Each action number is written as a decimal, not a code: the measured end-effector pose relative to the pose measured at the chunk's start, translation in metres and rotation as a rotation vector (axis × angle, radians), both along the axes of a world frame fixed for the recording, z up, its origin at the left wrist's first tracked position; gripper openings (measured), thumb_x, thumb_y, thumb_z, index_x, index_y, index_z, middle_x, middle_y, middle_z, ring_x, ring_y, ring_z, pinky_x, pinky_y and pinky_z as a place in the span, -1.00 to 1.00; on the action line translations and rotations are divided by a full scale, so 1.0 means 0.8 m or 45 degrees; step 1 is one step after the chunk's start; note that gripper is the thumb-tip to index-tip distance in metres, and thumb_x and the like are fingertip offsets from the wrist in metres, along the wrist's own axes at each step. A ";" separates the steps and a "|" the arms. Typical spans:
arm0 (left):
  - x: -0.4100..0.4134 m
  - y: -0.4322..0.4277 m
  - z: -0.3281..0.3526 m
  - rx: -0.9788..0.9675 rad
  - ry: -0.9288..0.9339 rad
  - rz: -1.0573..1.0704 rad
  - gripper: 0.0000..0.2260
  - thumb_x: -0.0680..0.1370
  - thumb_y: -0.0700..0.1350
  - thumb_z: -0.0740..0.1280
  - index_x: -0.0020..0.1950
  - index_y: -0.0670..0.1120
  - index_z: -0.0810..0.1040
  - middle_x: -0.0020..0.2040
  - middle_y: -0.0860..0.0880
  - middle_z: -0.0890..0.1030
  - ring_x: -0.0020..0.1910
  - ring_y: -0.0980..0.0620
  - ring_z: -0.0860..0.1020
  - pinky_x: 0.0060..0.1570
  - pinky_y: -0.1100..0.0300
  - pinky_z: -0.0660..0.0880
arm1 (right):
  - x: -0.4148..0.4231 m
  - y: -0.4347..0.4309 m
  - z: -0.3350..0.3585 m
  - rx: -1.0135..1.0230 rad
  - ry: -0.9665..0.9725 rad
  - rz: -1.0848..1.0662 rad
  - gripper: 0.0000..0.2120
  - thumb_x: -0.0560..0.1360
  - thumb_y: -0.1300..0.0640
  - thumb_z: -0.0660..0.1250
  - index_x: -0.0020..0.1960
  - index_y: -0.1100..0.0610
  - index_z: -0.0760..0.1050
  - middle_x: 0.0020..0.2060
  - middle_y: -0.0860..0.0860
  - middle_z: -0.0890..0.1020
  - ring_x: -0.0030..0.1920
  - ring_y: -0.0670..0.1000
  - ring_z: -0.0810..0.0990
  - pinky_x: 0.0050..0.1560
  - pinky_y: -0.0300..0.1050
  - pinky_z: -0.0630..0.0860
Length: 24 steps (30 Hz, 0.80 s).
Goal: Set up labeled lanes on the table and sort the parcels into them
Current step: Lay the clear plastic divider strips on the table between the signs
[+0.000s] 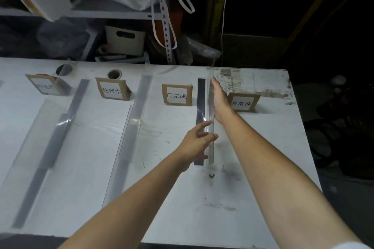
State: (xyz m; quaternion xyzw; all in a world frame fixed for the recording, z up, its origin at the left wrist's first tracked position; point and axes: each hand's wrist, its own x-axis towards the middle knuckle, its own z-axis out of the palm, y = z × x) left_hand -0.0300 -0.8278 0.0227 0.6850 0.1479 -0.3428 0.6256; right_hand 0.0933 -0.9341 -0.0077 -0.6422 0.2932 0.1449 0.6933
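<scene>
The white counter (pixel 81 168) carries a clear divider (pixel 211 153) standing on edge just beside a dark strip (pixel 201 99) — the left hand (pixel 197 141) pinches its near part, the right hand (pixel 219 101) lies straight-fingered against it farther along — between two label cards (pixel 176 95).

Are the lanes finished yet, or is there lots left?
Not quite. Done: four cardboard label signs stand along the table, and two clear dividers are up on the left. In hand: the left hand grips the third clear divider, the right hand pressing flat against it, beside a black strip. Left: sorting; no parcels are in view.
</scene>
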 end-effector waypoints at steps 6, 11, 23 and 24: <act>0.001 -0.002 -0.001 0.078 -0.048 -0.044 -0.53 0.59 0.03 0.37 0.49 0.10 0.38 0.39 -0.04 0.50 0.29 -0.03 0.50 0.15 0.02 0.53 | 0.001 -0.010 0.010 -0.080 -0.002 0.047 -0.47 0.55 -0.30 0.22 0.41 -0.05 0.42 0.23 -0.09 0.51 0.24 0.05 0.47 0.08 0.03 0.42; 0.010 0.011 0.022 0.251 -0.126 -0.203 -0.53 0.62 0.01 0.33 0.52 0.02 0.34 0.46 -0.10 0.44 0.35 -0.12 0.47 0.20 0.06 0.46 | 0.006 -0.023 0.033 -0.492 -0.117 0.261 -0.56 0.64 -0.13 0.20 0.43 0.07 0.38 0.18 -0.02 0.52 0.13 0.04 0.47 0.15 0.01 0.43; 0.010 0.225 0.166 0.874 -0.458 -0.167 -0.58 0.62 0.00 0.28 0.47 -0.05 0.43 0.41 -0.11 0.50 0.35 -0.12 0.48 0.35 -0.05 0.44 | 0.018 0.064 0.164 -1.278 -0.184 1.015 -0.39 0.57 -0.13 0.28 0.54 0.10 0.30 0.45 0.15 0.43 0.41 0.22 0.42 0.34 0.11 0.41; 0.002 0.254 0.175 0.911 -0.454 -0.158 -0.59 0.62 0.00 0.28 0.46 -0.04 0.44 0.40 -0.11 0.51 0.34 -0.12 0.48 0.35 -0.05 0.44 | 0.016 0.087 0.173 -1.282 -0.220 1.076 -0.40 0.57 -0.12 0.28 0.53 0.12 0.31 0.46 0.14 0.42 0.43 0.21 0.41 0.36 0.09 0.40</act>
